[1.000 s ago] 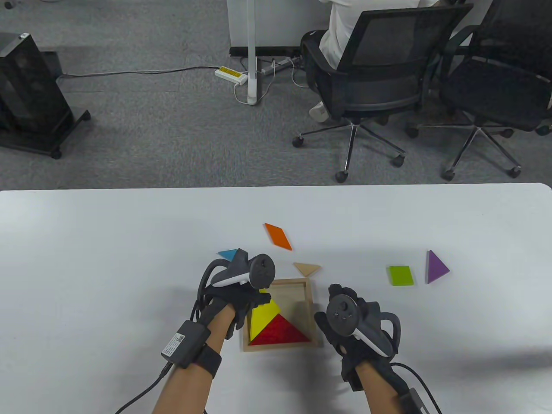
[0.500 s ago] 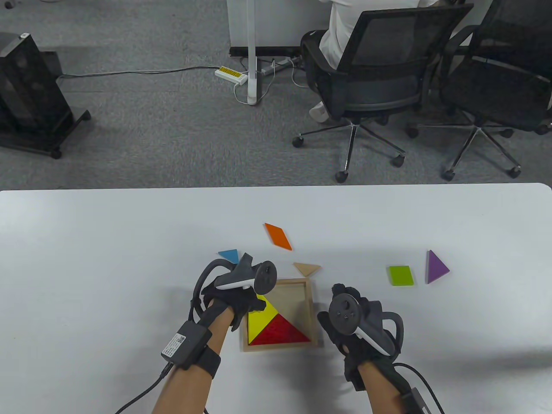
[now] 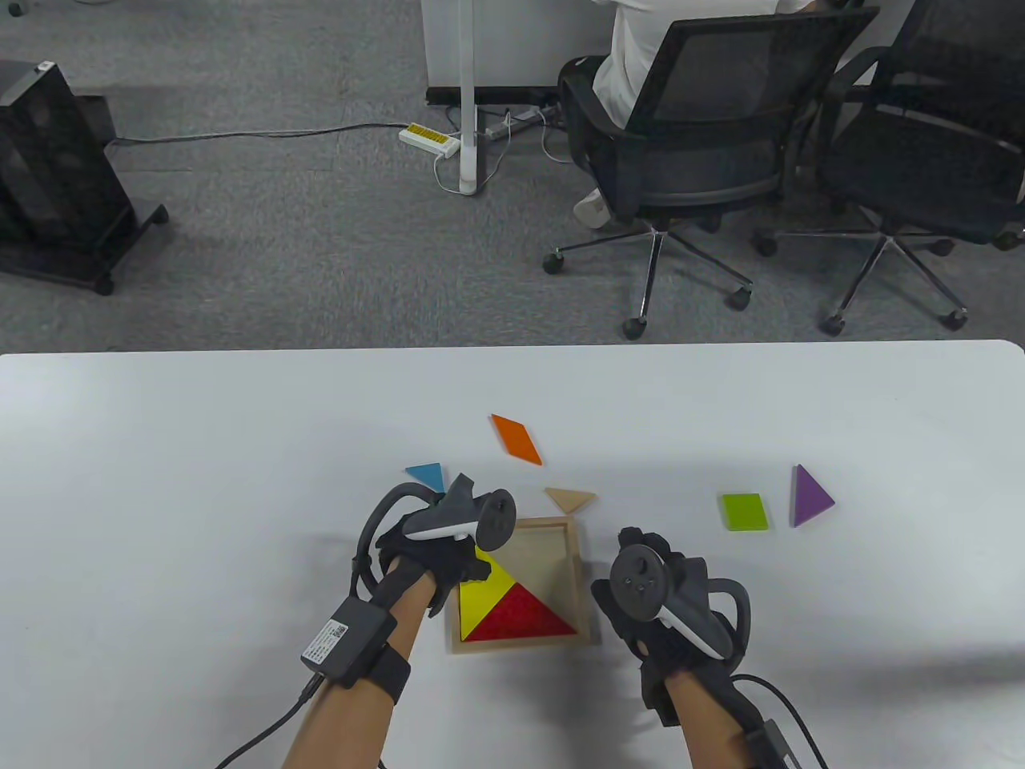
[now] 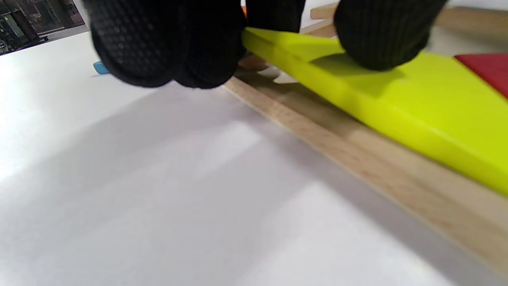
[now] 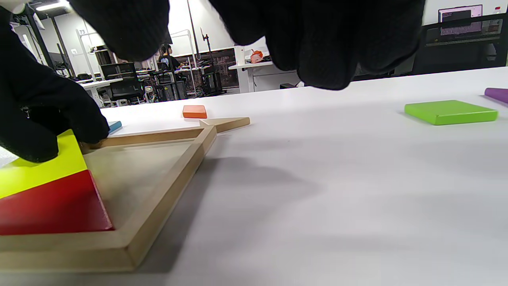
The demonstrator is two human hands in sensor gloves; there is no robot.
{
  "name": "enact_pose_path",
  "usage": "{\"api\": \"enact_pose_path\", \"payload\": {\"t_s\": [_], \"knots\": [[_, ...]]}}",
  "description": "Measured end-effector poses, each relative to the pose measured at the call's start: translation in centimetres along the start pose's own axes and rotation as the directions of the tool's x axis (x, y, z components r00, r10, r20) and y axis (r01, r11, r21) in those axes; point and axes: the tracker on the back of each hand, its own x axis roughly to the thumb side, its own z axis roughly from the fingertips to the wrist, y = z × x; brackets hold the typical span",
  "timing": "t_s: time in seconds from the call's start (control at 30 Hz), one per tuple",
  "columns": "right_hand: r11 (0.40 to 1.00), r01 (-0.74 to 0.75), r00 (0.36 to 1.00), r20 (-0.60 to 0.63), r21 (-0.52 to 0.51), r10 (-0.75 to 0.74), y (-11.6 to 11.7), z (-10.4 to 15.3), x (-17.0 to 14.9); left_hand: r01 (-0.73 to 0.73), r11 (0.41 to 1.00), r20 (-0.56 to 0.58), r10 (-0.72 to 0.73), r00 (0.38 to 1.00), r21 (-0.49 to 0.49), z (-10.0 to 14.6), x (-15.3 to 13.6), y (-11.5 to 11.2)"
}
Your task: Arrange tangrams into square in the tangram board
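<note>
Here, the square wooden tangram board lay on the white table, and I counted seven tangram pieces. Two were inside the board: one large red triangle along its near edge and one large yellow triangle at its left side. The yellow one sat tilted, its outer edge riding on the left rim of the board. The left hand held this piece, fingers curled at its raised edge and one finger on top. Five pieces lay outside: one small wooden-coloured triangle touching the far rim of the board, one blue triangle and one orange parallelogram beyond it, one green square and one purple triangle well to the right of it. The right hand was just right of the board, fingers loosely curled and holding nothing.
</note>
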Motion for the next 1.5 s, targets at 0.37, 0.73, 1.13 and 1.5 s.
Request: {"api": "enact_pose_path", "payload": {"t_s": [0.37,0.73,1.13,1.5], "knots": [[1.000,-0.004,1.000,-0.013,-0.002,0.004,-0.1,-0.1,-0.4,0.066,0.998,-0.001,-0.066,0.998,0.016,0.0,0.6,0.0],[1.000,-0.003,1.000,-0.023,-0.009,0.003,-0.3,-0.1,-0.8,-0.019,0.995,0.019,0.017,1.000,0.103,1.4,-0.4,1.5],[1.000,0.000,1.000,-0.022,-0.016,0.000,-0.6,0.0,-1.0,-0.045,0.958,-0.027,0.055,0.998,0.283,4.8,-2.7,4.8],[1.000,-0.019,0.999,-0.029,-0.025,0.018,-0.9,0.0,-1.5,0.090,0.958,-0.181,-0.040,0.983,0.273,3.6,-4.8,5.1]]}}
